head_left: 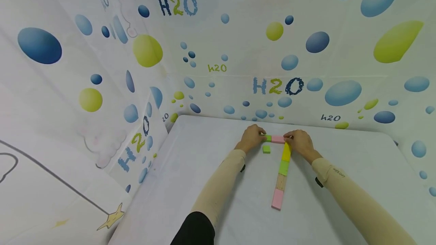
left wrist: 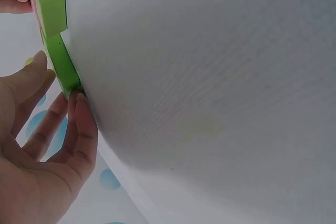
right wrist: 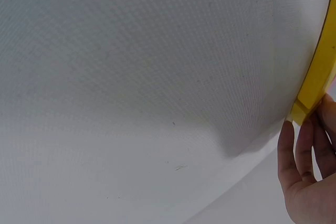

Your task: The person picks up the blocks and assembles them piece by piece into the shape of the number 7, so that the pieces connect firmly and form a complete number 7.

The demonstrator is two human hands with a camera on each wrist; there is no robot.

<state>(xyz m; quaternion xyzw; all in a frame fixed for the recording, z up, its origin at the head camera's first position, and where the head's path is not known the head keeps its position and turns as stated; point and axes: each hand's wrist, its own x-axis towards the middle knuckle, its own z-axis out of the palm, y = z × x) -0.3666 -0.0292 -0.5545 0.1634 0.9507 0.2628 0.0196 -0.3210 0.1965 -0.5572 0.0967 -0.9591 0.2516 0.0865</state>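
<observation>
My left hand point(head_left: 251, 138) touches the left end of a green block point(head_left: 268, 138) with its fingertips. In the left wrist view the thumb stands slightly apart from that block's side. A pink block point(head_left: 277, 139) lies against the green one. My right hand point(head_left: 300, 141) is at the corner where the pink block meets a yellow block point(head_left: 286, 151). The right wrist view has its fingertips pinching a small yellow block point(right wrist: 300, 113) at the end of the longer yellow one. A loose green block point(head_left: 266, 149) lies just below the top row.
From the yellow block a line runs toward me: a green block point(head_left: 283, 167), a plain wooden block point(head_left: 281, 181) and a pink block point(head_left: 277, 199). They lie on a white table point(head_left: 170, 184). Patterned white sheeting point(head_left: 238, 41) hangs behind and at the left.
</observation>
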